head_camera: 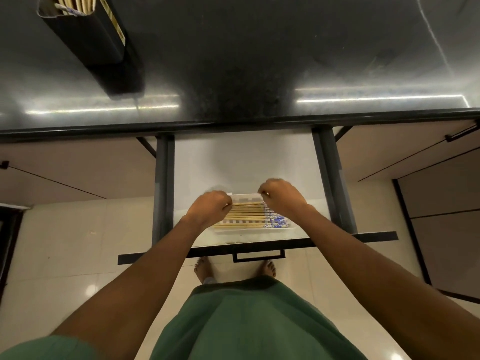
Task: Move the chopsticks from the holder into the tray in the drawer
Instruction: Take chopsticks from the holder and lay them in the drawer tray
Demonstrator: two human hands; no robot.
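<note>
a: how will the chopsticks (246,216) handle?
b: light, stiff, thin wood by the look. smooth, so they roll and slip out of a loose bundle. blue-patterned ends sit under the right hand (283,197), plain tips under the left hand (210,207). i'd take a bundle near both ends, or pinch it mid-length, and keep it level.
a: where are they now?
b: a row lies flat in the tray (249,231), spanning between the two hands, inside the open drawer (233,162). more sticks (75,2) stand in the holder (91,40), far ahead and left of the left hand, on the counter (259,61).
a: hands?
b: both knuckles-up, fingers curled under, one over each end of the tray near its far rim. they may be pinching a stick or the rim. fingertips are hidden, so i cannot tell what either holds, if anything.
a: risk?
b: sticks skewing across the row if one end drops first.
</note>
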